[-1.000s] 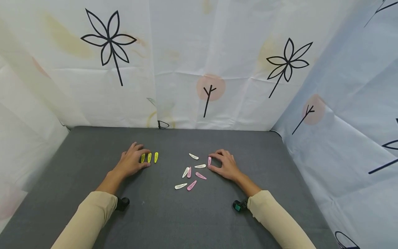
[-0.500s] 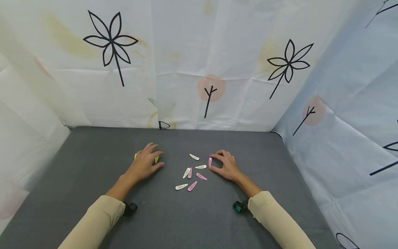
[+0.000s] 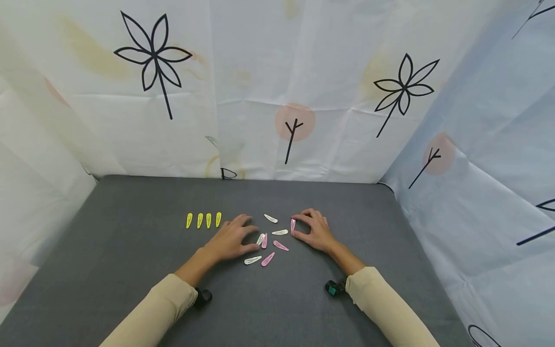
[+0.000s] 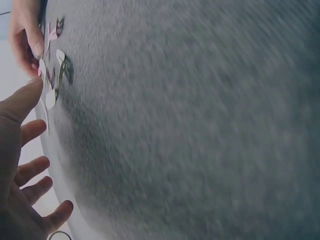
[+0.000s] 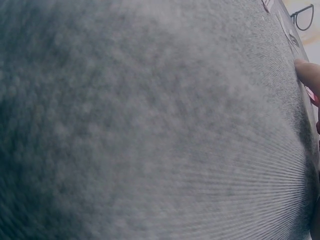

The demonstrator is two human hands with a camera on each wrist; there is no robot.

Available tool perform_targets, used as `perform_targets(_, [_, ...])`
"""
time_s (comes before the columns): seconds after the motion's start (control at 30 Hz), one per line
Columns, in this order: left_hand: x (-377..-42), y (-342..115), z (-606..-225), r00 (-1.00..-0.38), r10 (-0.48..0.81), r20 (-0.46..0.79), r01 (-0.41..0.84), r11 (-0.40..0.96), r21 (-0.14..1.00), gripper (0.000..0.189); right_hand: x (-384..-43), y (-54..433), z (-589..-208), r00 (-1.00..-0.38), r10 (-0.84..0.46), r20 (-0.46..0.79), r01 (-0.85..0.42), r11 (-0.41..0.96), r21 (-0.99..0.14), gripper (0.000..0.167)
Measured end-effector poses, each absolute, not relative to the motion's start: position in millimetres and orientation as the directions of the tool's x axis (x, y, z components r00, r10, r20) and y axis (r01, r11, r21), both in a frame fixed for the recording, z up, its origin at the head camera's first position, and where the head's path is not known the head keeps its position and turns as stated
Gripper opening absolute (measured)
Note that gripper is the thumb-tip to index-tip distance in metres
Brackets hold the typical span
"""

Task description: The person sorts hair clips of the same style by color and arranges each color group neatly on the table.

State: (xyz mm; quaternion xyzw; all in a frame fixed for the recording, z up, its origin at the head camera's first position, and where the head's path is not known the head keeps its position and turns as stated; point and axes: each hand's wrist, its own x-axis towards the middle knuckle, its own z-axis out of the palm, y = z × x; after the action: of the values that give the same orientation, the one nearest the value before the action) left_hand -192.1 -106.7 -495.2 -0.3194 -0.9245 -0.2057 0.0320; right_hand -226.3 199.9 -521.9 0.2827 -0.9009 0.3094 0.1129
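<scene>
My left hand [image 3: 234,238] hovers low over the table, fingers spread and holding nothing, beside a white snap hair clip [image 3: 260,239]. In the left wrist view its thumb and fingers are apart, with the loose clips beyond them. A pink snap hair clip [image 3: 293,225] stands between the thumb and index finger of my right hand [image 3: 315,232], which pinches it at the table. The right wrist view shows only the thumb [image 5: 309,75] and a bit of this pink clip [image 5: 311,94]. Another pink clip [image 3: 264,241] lies against the white one.
Several yellow hair clips [image 3: 200,220] stand in a row at the left. Other loose clips include a white one [image 3: 270,218], a white one [image 3: 253,260] and a pink one [image 3: 268,259]. The grey table [image 3: 260,308] ends at a patterned white cloth [image 3: 251,135].
My left hand has left the yellow clips and moved right to the white and pink ones; the whole yellow row is now uncovered. My right hand stays at its pink clip.
</scene>
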Motion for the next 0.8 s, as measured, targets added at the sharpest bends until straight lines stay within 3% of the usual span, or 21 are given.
perform_targets(0.33, [-193,-90,-496,-0.803,0.577,0.149,0.587,0.722,0.368,0.048,-226,200,-519,-0.862,-0.428,0.271,-0.506,0.7,-0.504,0.047])
perform_targets(0.8, [-191,-82,-494,-0.791,0.598,0.128,0.592,0.697,0.405,0.03,-225,201,-517,-0.864,-0.43,0.264,-0.503,0.692,-0.519,0.047])
